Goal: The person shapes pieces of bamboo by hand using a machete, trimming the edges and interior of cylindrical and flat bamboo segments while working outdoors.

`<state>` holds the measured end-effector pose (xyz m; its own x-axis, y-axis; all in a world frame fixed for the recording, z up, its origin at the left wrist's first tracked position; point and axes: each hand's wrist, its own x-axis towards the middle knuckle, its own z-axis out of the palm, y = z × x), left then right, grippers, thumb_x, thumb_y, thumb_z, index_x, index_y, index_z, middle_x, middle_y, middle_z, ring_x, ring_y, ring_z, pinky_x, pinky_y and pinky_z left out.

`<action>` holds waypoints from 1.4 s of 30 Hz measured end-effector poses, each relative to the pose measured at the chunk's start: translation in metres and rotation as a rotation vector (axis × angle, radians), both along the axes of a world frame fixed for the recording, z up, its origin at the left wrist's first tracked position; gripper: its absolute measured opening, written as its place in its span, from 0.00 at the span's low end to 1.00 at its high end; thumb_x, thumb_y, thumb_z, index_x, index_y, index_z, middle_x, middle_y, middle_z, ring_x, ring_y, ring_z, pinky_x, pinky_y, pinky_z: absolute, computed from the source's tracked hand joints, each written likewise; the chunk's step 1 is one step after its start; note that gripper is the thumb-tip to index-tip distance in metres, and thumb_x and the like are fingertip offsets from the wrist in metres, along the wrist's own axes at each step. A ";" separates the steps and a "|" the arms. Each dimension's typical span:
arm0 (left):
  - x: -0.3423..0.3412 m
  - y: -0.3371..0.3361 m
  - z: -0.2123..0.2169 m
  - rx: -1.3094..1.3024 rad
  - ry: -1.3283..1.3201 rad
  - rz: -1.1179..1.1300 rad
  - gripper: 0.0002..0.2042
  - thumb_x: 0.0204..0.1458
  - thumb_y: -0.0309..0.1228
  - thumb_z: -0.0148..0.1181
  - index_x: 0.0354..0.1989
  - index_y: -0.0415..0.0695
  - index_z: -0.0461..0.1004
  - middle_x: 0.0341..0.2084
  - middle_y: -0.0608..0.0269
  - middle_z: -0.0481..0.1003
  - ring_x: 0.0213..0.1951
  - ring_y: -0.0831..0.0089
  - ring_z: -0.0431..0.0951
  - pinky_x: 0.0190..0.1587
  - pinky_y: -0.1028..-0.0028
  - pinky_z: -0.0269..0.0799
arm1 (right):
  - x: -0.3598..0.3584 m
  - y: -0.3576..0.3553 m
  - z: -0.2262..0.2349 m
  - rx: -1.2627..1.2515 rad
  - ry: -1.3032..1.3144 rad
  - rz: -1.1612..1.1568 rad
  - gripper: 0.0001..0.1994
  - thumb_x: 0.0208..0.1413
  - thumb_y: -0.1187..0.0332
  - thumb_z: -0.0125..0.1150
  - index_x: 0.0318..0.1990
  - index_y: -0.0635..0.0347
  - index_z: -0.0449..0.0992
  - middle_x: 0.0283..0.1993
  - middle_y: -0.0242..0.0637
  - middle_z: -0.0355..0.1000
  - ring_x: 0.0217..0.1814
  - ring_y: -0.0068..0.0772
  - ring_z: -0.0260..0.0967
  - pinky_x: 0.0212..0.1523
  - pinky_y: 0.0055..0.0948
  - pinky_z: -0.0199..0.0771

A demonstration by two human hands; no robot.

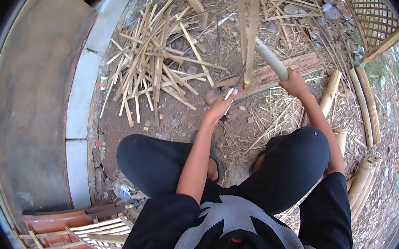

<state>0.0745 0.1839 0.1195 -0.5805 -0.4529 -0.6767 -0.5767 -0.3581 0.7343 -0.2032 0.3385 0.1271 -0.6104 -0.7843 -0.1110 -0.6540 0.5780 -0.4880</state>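
I am squatting outdoors on bare brown dirt strewn with dry straw and bamboo shavings, a curved grey concrete kerb (80, 88) at my left.

My left hand (221, 105) is clenched around the pale handle of a slim dark-bladed knife (235, 86), whose blade runs up toward the foot of an upright tan split bamboo stick (250, 38). My right hand (294, 82) is closed around the lower end of a thick, round, greyish wooden club (270, 59), which slants up and to the left until its far end comes close to the stick. I cannot tell whether club and blade are touching. The stick stands on a reddish-brown wooden plank (271, 73) lying across the ground just beyond my hands.

My judgement is that the splitting step is in hand: the blade is set against the bamboo and the club is poised to drive it. The next move calls for a steady blade and a square blow, with the fingers of the knife hand kept clear.

Further out, a loose heap of pale bamboo slats (155, 61) lies to the left of the plank, whole yellow bamboo poles (365, 103) lie at my right, and a woven bamboo lattice panel (371, 12) leans at the upper right.
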 end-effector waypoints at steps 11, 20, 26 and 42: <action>-0.020 -0.036 0.000 -0.910 -0.164 -0.210 0.19 0.44 0.49 0.69 0.34 0.45 0.80 0.29 0.49 0.80 0.37 0.50 0.80 0.40 0.57 0.74 | 0.023 0.015 0.009 -0.074 -0.087 -0.181 0.24 0.43 0.63 0.65 0.42 0.78 0.72 0.29 0.59 0.75 0.29 0.54 0.76 0.35 0.45 0.77; -0.026 -0.032 -0.027 -0.975 -0.245 -0.194 0.15 0.46 0.44 0.68 0.34 0.45 0.80 0.30 0.48 0.80 0.36 0.49 0.80 0.40 0.56 0.74 | -0.001 -0.007 0.126 -0.636 -0.125 -0.414 0.21 0.51 0.61 0.66 0.41 0.75 0.72 0.22 0.44 0.74 0.19 0.27 0.72 0.21 0.28 0.72; -0.038 -0.003 -0.034 -0.876 -0.091 -0.085 0.13 0.45 0.40 0.66 0.33 0.43 0.80 0.30 0.47 0.79 0.37 0.46 0.79 0.41 0.54 0.74 | -0.014 -0.006 0.003 -0.430 -0.026 -0.237 0.23 0.46 0.64 0.66 0.45 0.74 0.71 0.31 0.56 0.76 0.31 0.46 0.77 0.31 0.40 0.77; -0.017 0.018 -0.058 -0.825 -0.208 -0.023 0.11 0.44 0.33 0.63 0.34 0.42 0.79 0.31 0.43 0.79 0.38 0.44 0.79 0.43 0.51 0.74 | -0.015 -0.029 0.037 -0.466 0.076 -0.264 0.22 0.47 0.62 0.64 0.45 0.72 0.73 0.32 0.50 0.76 0.34 0.46 0.76 0.37 0.44 0.77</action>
